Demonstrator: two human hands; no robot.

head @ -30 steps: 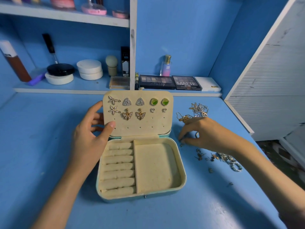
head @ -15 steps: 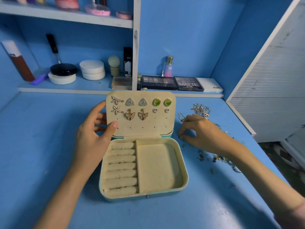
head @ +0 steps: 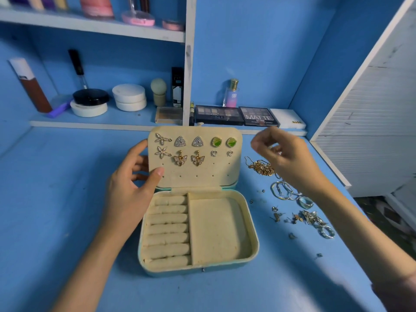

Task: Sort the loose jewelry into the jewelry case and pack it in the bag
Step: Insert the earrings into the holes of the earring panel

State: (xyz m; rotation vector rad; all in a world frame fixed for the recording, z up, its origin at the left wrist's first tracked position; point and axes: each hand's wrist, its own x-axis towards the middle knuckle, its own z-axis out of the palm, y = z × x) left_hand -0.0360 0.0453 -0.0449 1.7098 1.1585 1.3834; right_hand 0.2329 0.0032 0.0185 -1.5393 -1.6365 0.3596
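Left hand [head: 129, 190] grips upright lid of teal, beige-lined jewelry case [head: 180, 272]; right hand [head: 286, 154] hovers above blue tabletop [head: 56, 199], fingers bunched, blurred, can't tell what's held.

I am at a makeup corner in a home. My blue bench [head: 56, 199] sits under white shelves [head: 90, 25] full of makeup: eyeshadow palettes [head: 219, 114], round powder jars [head: 129, 97], a fluffy makeup brush [head: 158, 91] and a little perfume bottle [head: 231, 95].
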